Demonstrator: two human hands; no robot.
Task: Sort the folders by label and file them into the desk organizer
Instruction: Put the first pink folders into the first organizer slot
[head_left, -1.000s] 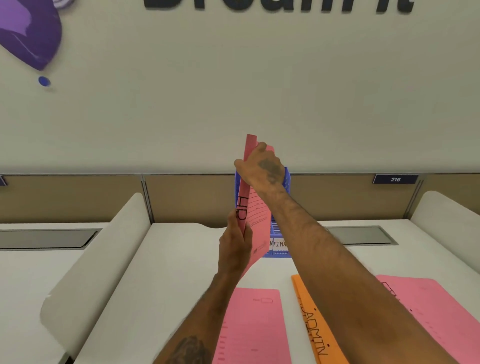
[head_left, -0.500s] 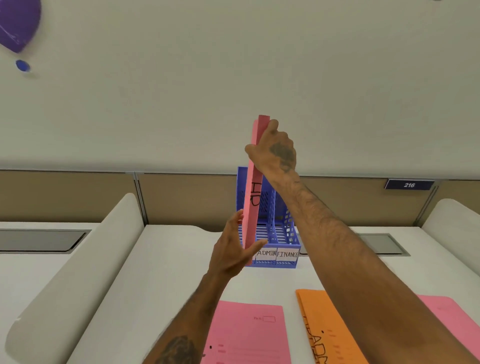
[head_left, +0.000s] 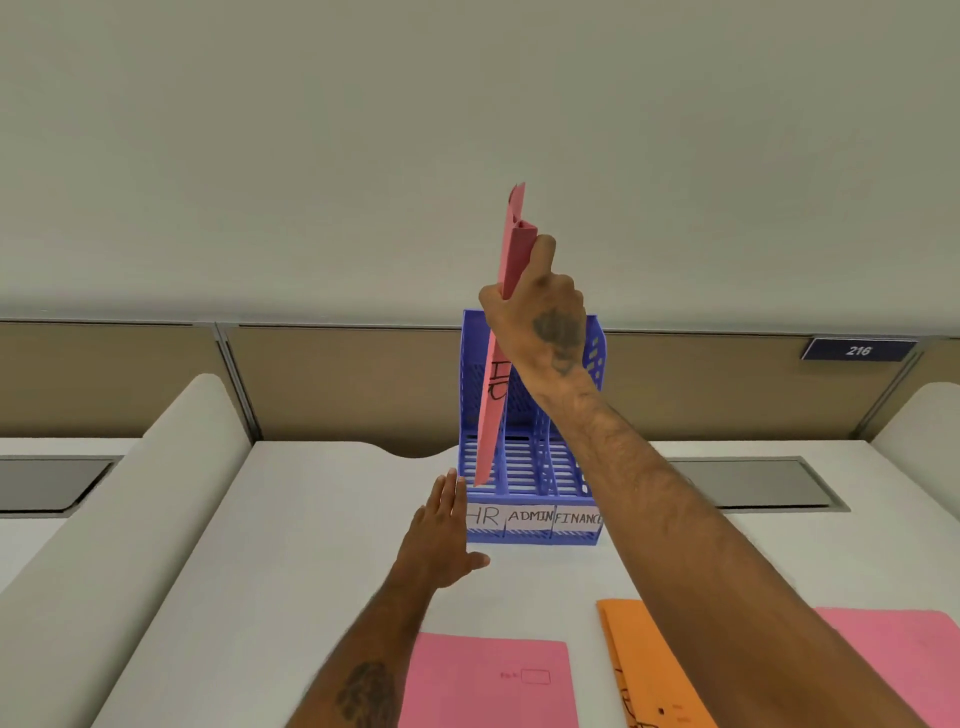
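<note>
At centre frame, the right hand (head_left: 540, 317) held a pink folder (head_left: 498, 364) upright by its top edge, grip closed around the spine, thumb side toward the camera. Marker lettering on the folder's face was partly covered but looked like "HR". Its lower corner sat inside the leftmost slot of the blue desk organizer (head_left: 530, 467), low against the slatted floor of that compartment; whether it touched bottom could not be told. The folder leaned slightly, top tipped toward the right of frame.

Paper strips on the organizer's front read HR, ADMIN, FINANCE, from left to right. The folder stood over the HR slot.

Left hand (head_left: 441, 530): open, fingers spread flat, holding nothing, just beside the organizer's left front corner, apparently bracing it. Contact uncertain.

Lower frame, on the white worktop (head_left: 311, 545): a second pink folder (head_left: 488, 680) lying flat at lower centre, an orange folder (head_left: 644, 670) to its right with dark lettering partly hidden, and a third pink folder (head_left: 898, 654) at lower right, much of it under the right forearm. All three unfiled.

Judgement: step in hand was seating the HR folder; the task looked early. Next move likely called for lowering the folder fully, straightening it against the divider, then letting go before taking another sheet from the worktop.
</note>
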